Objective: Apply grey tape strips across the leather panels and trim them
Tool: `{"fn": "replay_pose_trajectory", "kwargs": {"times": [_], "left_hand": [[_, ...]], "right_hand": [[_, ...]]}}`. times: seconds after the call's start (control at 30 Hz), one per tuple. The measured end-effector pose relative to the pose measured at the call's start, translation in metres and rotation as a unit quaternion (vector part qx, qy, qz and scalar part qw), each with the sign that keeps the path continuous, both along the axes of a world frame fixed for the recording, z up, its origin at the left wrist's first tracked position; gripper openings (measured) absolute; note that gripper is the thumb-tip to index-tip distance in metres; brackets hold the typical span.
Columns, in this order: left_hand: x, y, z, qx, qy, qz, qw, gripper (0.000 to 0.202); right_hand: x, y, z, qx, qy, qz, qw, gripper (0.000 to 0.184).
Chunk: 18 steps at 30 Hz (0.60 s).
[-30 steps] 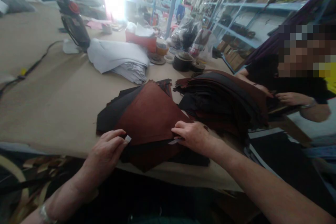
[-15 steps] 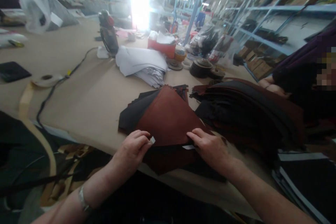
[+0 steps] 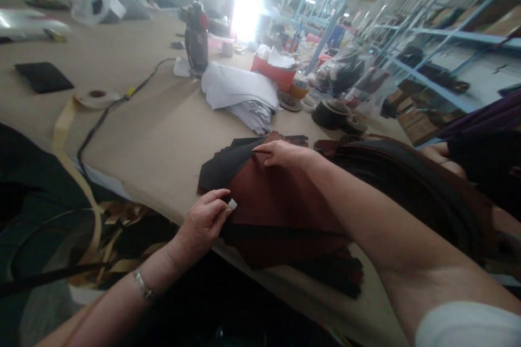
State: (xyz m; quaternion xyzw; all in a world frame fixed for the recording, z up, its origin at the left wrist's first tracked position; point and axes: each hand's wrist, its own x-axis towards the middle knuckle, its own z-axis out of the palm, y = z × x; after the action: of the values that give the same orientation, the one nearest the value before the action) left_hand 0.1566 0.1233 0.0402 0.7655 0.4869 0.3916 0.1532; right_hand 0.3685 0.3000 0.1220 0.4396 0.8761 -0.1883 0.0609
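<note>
My left hand (image 3: 205, 214) is closed in a pinch at the near left edge of a brown leather-like sheet (image 3: 260, 195). A small white strip (image 3: 232, 204) sticks out between its thumb and fingers. My right hand (image 3: 280, 153) reaches across the sheet to its far left edge, thumb and forefinger closing on that edge; the fingertips are partly hidden. Beneath the sheet lies a fanned stack of dark and brown pieces (image 3: 222, 165). More dark and brown pieces (image 3: 334, 274) stick out below my right forearm.
A large curved pile of dark sheets (image 3: 391, 173) lies to the right, by another person's arm (image 3: 443, 160). White sheets (image 3: 240, 84), an orange-red box (image 3: 272, 73), tape rolls (image 3: 330, 113) and a dark upright device (image 3: 196, 38) stand beyond. A cable (image 3: 101, 116) and tape (image 3: 67, 124) run at left.
My right hand has left the sheet's near edge and moved to its far left edge. The white strip by it is out of sight. My left hand still pinches its strip. The view has shifted.
</note>
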Motion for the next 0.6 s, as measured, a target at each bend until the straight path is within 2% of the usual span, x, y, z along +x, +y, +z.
{"fn": "replay_pose_trajectory", "kwargs": {"times": [0.13, 0.27, 0.37, 0.5, 0.6], "left_hand": [[0.002, -0.003, 0.0, 0.004, -0.004, -0.004, 1.0, 0.021], [0.003, -0.004, 0.001, 0.009, -0.003, -0.007, 1.0, 0.021], [0.003, -0.003, 0.001, 0.012, -0.003, -0.006, 1.0, 0.02], [0.004, -0.004, -0.001, 0.015, -0.004, 0.002, 1.0, 0.02], [0.006, -0.004, -0.002, 0.015, -0.002, 0.008, 1.0, 0.02]], "right_hand": [[-0.016, 0.016, 0.007, -0.026, -0.095, 0.067, 0.993, 0.053], [-0.024, 0.023, 0.013, -0.035, -0.13, 0.083, 0.987, 0.059], [-0.028, 0.026, 0.013, -0.034, -0.137, 0.074, 0.987, 0.05], [-0.023, 0.023, 0.002, 0.035, -0.1, 0.042, 0.994, 0.03], [-0.012, 0.016, -0.013, 0.107, -0.04, 0.037, 0.993, 0.029]]}}
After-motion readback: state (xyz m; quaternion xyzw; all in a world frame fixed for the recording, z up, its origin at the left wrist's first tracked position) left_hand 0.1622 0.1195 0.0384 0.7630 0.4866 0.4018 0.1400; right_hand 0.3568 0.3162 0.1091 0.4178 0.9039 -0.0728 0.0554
